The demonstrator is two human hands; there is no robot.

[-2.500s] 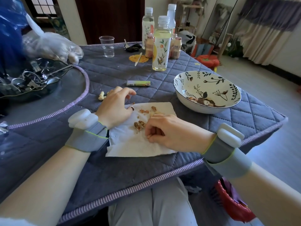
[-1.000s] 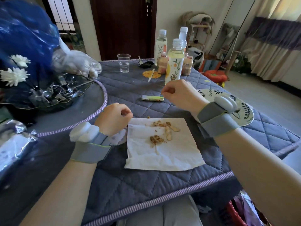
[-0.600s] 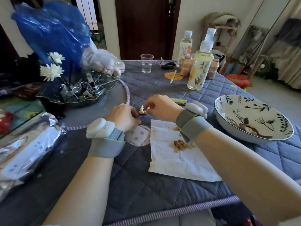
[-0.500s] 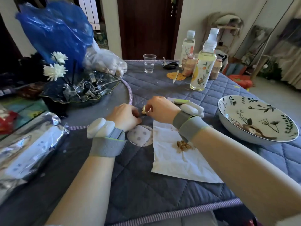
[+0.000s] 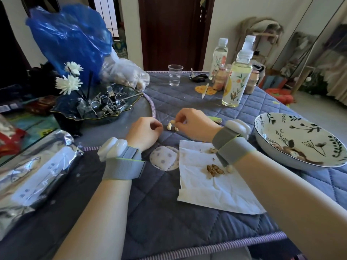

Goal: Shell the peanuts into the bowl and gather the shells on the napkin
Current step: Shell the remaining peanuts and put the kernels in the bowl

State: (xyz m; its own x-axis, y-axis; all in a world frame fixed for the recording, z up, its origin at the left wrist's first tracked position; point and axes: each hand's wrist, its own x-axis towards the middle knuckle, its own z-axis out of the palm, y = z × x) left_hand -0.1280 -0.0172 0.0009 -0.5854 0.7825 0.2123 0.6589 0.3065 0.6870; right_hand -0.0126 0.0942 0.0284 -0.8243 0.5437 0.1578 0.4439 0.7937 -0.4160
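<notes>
Three unshelled peanuts (image 5: 170,125) lie on the grey quilted cloth between my hands. My right hand (image 5: 194,123) reaches over them and its fingertips pinch the farthest one. Just left of them, my left hand (image 5: 145,131) rests on the cloth with fingers curled, nothing visible in it. The white napkin (image 5: 216,186) lies under my right forearm with a small heap of brown shells (image 5: 213,169) and a pale kernel (image 5: 229,168) on it. The white bowl (image 5: 266,143) with a leaf pattern stands to the right, some kernels inside.
At back left stand a dark glass dish (image 5: 93,109) of metal clips and white flowers, a blue plastic bag (image 5: 75,38) and a clear bag of peanuts (image 5: 124,74). Bottles (image 5: 235,81) and a plastic cup (image 5: 175,75) stand at the back. A foil packet (image 5: 32,173) lies left.
My right hand left the napkin, lifted, then came down on the loose peanuts beyond it. My left hand let go of the napkin's corner and curled up beside them. The view shifted left.
</notes>
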